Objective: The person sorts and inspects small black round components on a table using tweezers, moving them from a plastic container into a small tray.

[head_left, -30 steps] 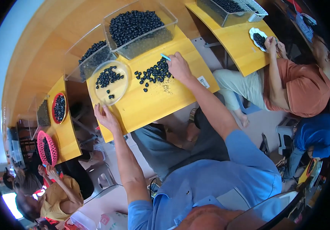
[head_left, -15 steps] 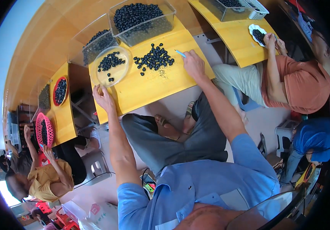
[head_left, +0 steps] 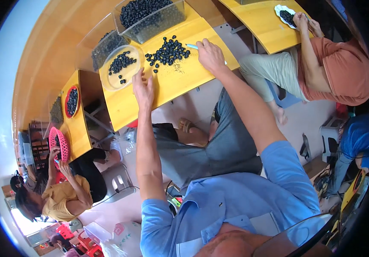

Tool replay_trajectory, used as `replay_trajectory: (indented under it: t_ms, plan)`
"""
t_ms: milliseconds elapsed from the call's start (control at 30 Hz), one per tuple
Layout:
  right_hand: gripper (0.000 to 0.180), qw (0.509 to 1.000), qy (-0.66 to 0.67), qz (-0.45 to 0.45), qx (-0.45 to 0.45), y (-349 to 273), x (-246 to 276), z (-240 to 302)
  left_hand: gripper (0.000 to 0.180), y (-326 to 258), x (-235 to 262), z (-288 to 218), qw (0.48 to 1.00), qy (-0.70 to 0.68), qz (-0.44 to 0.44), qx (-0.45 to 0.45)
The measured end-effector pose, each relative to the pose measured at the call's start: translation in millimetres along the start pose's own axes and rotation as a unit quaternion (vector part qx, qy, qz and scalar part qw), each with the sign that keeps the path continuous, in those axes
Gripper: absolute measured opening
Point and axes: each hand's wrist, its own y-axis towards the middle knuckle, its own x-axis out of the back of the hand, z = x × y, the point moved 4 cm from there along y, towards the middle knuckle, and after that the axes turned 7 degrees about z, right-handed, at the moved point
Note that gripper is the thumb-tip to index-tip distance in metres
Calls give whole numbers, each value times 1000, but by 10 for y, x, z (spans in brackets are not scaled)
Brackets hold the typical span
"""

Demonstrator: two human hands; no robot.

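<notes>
My right hand point(head_left: 210, 56) is closed around a slim light-blue pen-like tool point(head_left: 191, 46), its tip pointing left toward a loose pile of small dark round berry-like pieces point(head_left: 167, 52). The pile lies on the yellow table point(head_left: 158, 92), with fine brown crumbs point(head_left: 177, 67) at its near side. My left hand point(head_left: 143, 89) is open over the table, fingers apart and holding nothing I can see. It is beside the right rim of a clear round shallow dish point(head_left: 108, 82), which holds more dark pieces point(head_left: 122, 63).
Behind the pile stands a clear bin point(head_left: 150, 32) full of dark pieces, with another clear bin point(head_left: 107, 50) at its left. A person in an orange top point(head_left: 345, 70) works at the right table; one in a yellow top point(head_left: 66, 192) works by a pink basket point(head_left: 64, 145) at left.
My left hand has moved right, from the table's left edge to between the dish and the pile. My right hand with the tool has shifted slightly toward the pile. The view has shifted.
</notes>
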Motion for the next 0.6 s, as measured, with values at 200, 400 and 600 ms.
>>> replay_trajectory:
  t_ms: [200,400,600]
  plan:
    - [18,1000,12,28,-8,18,5,71,31,167,-224,36,994,82,55,-37]
    - [18,1000,15,26,-5,17,12,14,21,139,-265,20,997,79,24,-7]
    - [13,1000,15,-17,8,-13,3,15,22,66,-274,15,995,-51,5,83]
